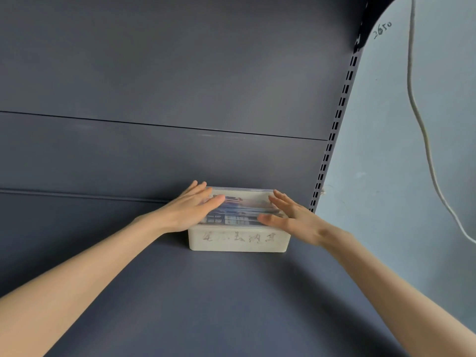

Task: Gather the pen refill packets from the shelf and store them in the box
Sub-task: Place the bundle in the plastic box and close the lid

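Touching the box [238, 240], left hand [189, 211] and right hand [292, 219] fingers [202, 193] lie straight (packets [239, 215] inside).

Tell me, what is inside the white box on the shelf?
Blue-and-white packets show through the clear lid. The left hand and right hand cover both ends; the box walls hide anything lower.

A dark grey-blue shelf [206, 305] runs flat and wide to its back panel [154, 155] of the same colour. One whitish plastic box [238, 239] stands on it, far back and right of centre, near the slotted upright [332, 135], with faded handwriting on its front wall.
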### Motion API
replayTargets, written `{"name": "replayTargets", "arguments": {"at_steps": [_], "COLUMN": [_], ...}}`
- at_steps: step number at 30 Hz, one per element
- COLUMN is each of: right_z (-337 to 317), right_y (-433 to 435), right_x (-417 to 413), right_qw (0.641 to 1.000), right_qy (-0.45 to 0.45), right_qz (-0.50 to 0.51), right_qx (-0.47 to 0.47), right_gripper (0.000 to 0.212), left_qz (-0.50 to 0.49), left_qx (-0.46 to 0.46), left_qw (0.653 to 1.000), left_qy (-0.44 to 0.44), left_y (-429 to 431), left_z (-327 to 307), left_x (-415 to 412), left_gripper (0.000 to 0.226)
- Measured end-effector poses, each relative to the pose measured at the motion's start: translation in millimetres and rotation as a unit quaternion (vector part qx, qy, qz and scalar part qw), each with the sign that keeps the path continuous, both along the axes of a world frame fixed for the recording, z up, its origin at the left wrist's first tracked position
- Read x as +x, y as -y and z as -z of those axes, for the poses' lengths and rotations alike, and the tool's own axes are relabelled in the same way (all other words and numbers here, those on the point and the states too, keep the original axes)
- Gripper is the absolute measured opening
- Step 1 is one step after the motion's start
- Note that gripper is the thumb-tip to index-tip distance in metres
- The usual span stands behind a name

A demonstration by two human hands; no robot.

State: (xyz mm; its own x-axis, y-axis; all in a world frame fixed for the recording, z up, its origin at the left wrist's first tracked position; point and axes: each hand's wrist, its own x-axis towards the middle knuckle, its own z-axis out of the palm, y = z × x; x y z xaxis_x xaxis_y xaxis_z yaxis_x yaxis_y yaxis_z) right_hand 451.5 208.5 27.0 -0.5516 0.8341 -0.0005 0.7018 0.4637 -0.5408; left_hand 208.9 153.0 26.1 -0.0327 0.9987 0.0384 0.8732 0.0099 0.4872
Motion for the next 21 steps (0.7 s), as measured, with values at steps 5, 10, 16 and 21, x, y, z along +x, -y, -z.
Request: {"name": "replayTargets", "arguments": {"at_steps": [5,10,16,21], "right_z": [4,4,-5,-6], "right_y": [-9,-17,-19,-24], "right_x": [-2,-1,-2,-2], "right_qw": [0.997,0.996,0.994,0.994], "right_qy": [0.061,0.067,0.082,0.099], "right_qz": [-0.008,0.007,0.007,0.013], "right_qx": [0.051,0.059,0.071,0.045], "right_gripper": [0.081,0.081,0.072,0.086], "left_qz": [0.020,0.014,0.009,0.020], "left_qx": [-0.015,-0.020,-0.016,-0.003], "left_qw": [1.000,0.999,0.998,0.999], "left_qy": [-0.012,-0.023,-0.057,-0.043], "left_y": [-13,-24,-28,-29], "left_z": [3,3,4,6], "left_x": [-2,-1,-1,-2], "left_gripper": [0.069,0.071,0.072,0.070]}}
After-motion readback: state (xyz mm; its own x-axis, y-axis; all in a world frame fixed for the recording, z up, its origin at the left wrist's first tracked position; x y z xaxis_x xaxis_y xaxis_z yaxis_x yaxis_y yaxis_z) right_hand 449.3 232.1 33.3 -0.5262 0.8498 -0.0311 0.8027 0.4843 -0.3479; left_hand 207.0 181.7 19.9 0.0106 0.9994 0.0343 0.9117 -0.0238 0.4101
